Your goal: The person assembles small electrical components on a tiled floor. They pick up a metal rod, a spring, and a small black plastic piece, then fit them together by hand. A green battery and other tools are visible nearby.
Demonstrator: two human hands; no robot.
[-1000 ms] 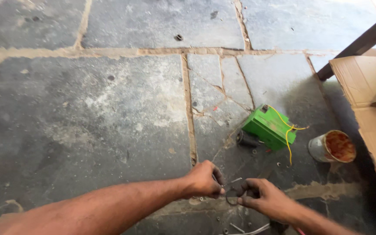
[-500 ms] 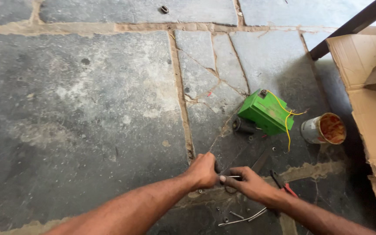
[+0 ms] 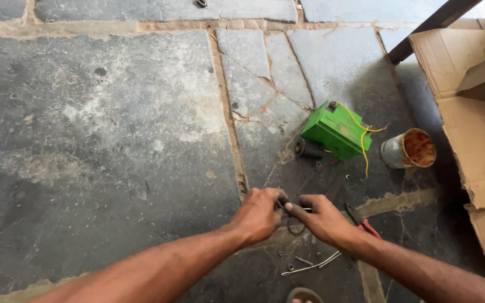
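Both of my arms reach out over a grey stone floor. My left hand (image 3: 261, 213) and my right hand (image 3: 324, 217) meet fingertip to fingertip and pinch a thin dark wire (image 3: 294, 225) between them; a small loop of it hangs just below the fingers. Beyond the hands lies a small green battery-like box (image 3: 337, 129) with a yellow wire (image 3: 362, 147) trailing off it and a black round part beside it. Red-handled pliers (image 3: 361, 223) lie on the floor right behind my right wrist.
A rusty tin can (image 3: 410, 150) lies on its side right of the green box. Flattened and open cardboard (image 3: 460, 95) fills the right edge, with a dark bar slanting above it. Small screws and a bent metal wire (image 3: 310, 265) lie on the floor under my hands.
My view has shifted so the hands sit more central. The hands stay together on the wire, which now shows as a small loop below the fingers.
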